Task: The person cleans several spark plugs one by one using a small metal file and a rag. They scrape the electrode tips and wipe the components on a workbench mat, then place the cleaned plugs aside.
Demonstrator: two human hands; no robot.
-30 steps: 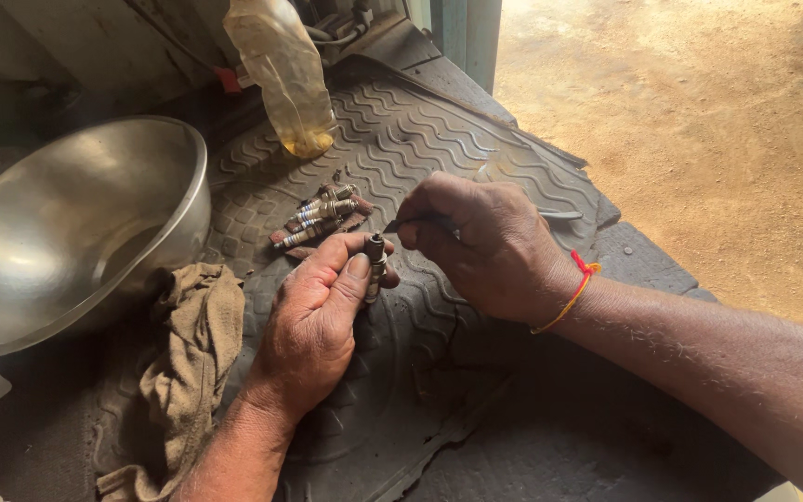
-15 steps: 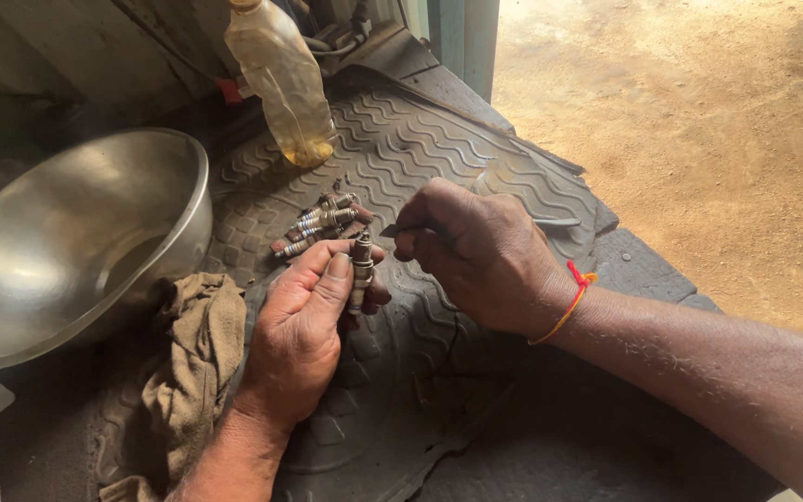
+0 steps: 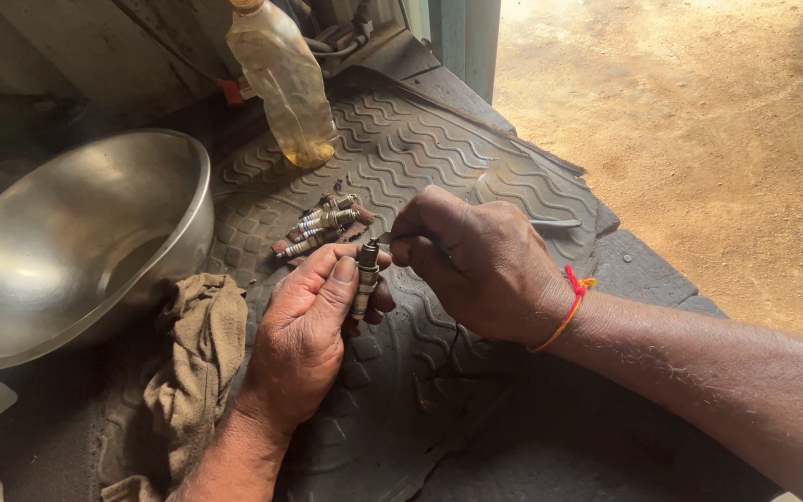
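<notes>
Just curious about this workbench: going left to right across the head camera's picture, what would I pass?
Steel bowl → brown rag → left hand holding a spark plug → right hand → red-and-orange wrist thread → sandy ground.

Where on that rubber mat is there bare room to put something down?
Free: the ribbed stretch of rubber mat between the plastic bottle and the mat's right edge, and the near part below the right hand. Crowded: the middle, where the left hand grips a spark plug beside the loose spark plugs, with rag and steel bowl leftward.
</notes>
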